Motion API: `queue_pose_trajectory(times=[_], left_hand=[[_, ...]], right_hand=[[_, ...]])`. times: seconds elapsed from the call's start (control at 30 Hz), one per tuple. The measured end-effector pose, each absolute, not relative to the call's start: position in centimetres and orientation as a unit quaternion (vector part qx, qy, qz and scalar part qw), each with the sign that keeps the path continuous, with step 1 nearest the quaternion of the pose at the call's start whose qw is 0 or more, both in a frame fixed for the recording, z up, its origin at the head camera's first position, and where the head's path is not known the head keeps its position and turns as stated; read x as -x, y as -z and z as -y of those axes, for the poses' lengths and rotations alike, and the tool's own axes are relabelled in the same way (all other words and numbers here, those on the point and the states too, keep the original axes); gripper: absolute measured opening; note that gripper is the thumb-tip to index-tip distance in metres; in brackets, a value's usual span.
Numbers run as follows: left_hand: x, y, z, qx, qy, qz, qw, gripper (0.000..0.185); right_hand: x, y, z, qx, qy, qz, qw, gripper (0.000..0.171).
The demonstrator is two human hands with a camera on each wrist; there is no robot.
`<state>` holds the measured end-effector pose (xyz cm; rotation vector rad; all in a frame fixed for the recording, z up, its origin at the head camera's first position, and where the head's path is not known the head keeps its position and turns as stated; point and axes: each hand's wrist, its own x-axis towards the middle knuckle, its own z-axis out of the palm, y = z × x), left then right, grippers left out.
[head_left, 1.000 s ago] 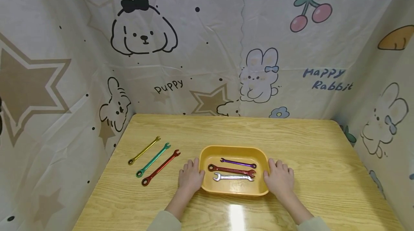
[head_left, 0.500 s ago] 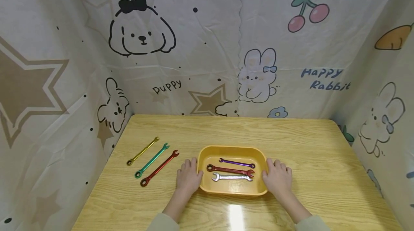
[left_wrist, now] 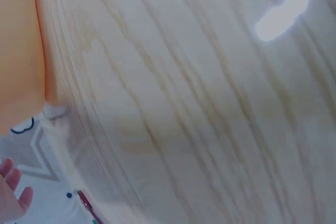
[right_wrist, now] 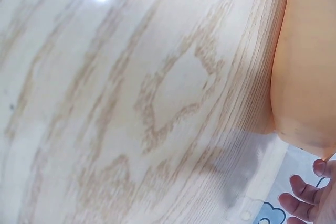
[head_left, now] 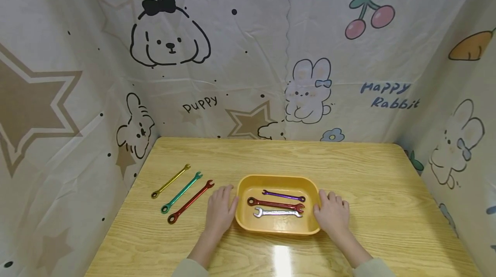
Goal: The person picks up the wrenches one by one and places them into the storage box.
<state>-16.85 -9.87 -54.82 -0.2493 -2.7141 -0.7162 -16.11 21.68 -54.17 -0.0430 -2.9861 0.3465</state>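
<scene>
My right hand [head_left: 333, 212] holds the right end of a yellow plastic tray [head_left: 248, 223], its thumb over the rim and its fingers outside. Beside the tray's left end is my left hand [head_left: 219, 210], slightly apart from it with relaxed fingers. Inside the tray lie a purple wrench [head_left: 283, 195], a red wrench [head_left: 276, 203] and a silver wrench [head_left: 277, 213]. In the left wrist view, my left hand [left_wrist: 9, 195] shows only in part, below the tray wall [left_wrist: 21, 40]. The right wrist view shows fingers of my right hand [right_wrist: 317, 198] by the tray's end [right_wrist: 307, 61].
Left of the tray, a yellow wrench [head_left: 170, 181], a green wrench [head_left: 182, 193] and another red wrench [head_left: 190, 201] lie slanted in a row on the wooden table [head_left: 387, 208]. A printed cloth [head_left: 248, 53] stands round the table's back and sides.
My left hand has let go of the tray's left end and moved slightly left. The right hand, tray and wrenches keep their places; the view has shifted a little.
</scene>
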Motion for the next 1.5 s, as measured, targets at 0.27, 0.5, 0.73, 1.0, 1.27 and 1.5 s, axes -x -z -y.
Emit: queue_pose_trajectory(times=[0.27,0.5,0.73,1.0,1.27,1.5], left_hand=[[17.3,55.3,12.1,0.083,0.252,0.944,0.196,0.035],[17.4,55.9,14.0,0.040,0.255,0.945,0.201,0.040],[17.3,56.6,15.4,0.004,0.258,0.946,0.197,0.043],[17.2,57.1,16.5,-0.045,0.278,0.942,0.180,0.040],[17.3,57.8,17.3,-0.054,0.298,0.932,0.197,0.036],[17.4,58.2,17.7,-0.068,0.324,0.925,0.186,0.036]], right_hand=[[16.1,54.2,-21.7,0.013,-0.118,0.991,0.062,0.035],[16.2,54.3,-21.7,0.014,-0.121,0.990,0.064,0.035],[16.1,54.2,-21.8,0.015,-0.123,0.990,0.066,0.035],[16.0,53.9,-21.6,0.015,-0.124,0.991,0.056,0.034],[16.1,53.9,-21.6,0.017,-0.125,0.990,0.057,0.035],[16.2,54.3,-21.7,0.018,-0.128,0.990,0.064,0.035]])
